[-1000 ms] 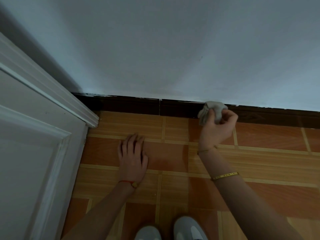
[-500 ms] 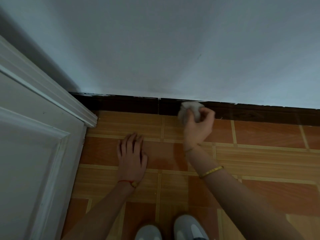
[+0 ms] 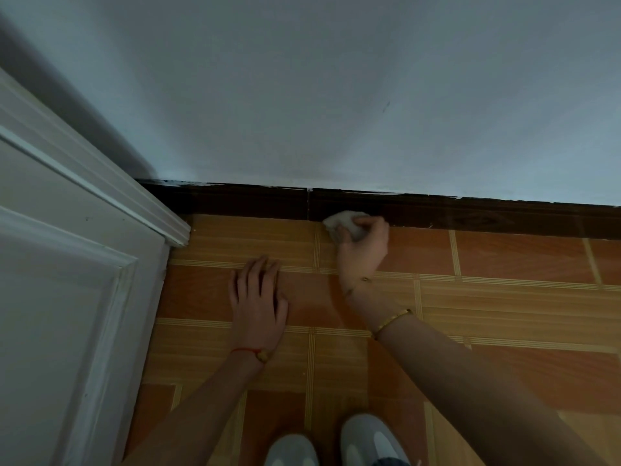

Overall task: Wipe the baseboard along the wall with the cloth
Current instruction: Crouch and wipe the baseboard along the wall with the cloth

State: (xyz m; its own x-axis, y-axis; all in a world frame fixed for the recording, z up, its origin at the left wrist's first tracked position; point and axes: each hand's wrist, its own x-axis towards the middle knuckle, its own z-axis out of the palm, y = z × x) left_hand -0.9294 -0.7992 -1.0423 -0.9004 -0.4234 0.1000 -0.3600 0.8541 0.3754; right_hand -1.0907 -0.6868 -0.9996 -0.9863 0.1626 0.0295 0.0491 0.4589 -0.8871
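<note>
right hand [image 3: 363, 243] curls its fingers round the cloth [image 3: 342, 222] against the baseboard [image 3: 470, 215] — left hand [image 3: 258, 304] flat, fingers straight.

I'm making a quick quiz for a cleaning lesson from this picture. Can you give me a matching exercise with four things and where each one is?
Things:
1. cloth
2. left hand
3. baseboard
4. door

Places:
A. flat on the floor tiles
B. at the left edge of the view
C. gripped in the right hand, against the baseboard
D. along the foot of the wall

Pairs: 1-C, 2-A, 3-D, 4-B
</note>
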